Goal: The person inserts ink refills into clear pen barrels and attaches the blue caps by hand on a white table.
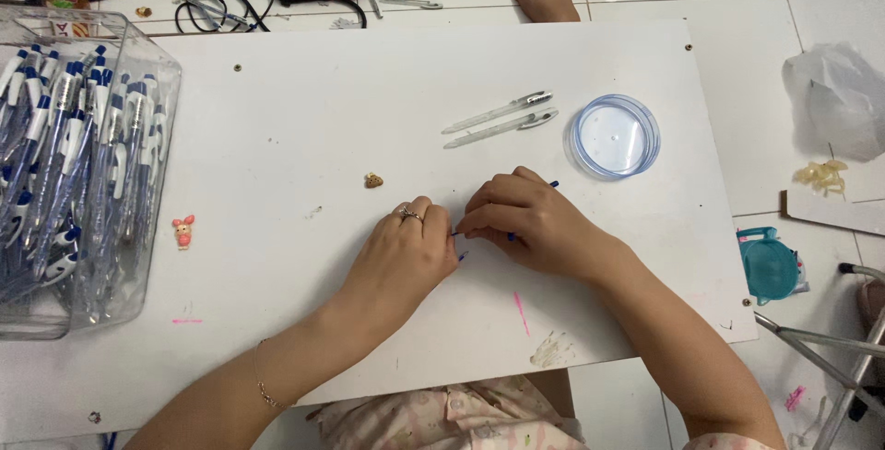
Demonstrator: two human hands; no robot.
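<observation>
Both hands, left hand (pixel 401 252) and right hand (pixel 527 221), clamped on thin blue pen part (pixel 553 184), two clear pens (pixel 500 119) and round clear plastic lid (pixel 614 136) beyond it on white bench (pixel 295 118).

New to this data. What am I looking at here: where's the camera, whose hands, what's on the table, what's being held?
There is one picture, taken by a camera worn on a person's head and looking down at a white table. No machine is involved: the left hand and right hand belong to that person. The hands meet at a small blue pen part, mostly hidden by the fingers. Beyond them lie two clear pens and a round clear lid. At the left stands a clear box full of blue and white pens. A small brown charm and a pink charm also lie on the table.
</observation>
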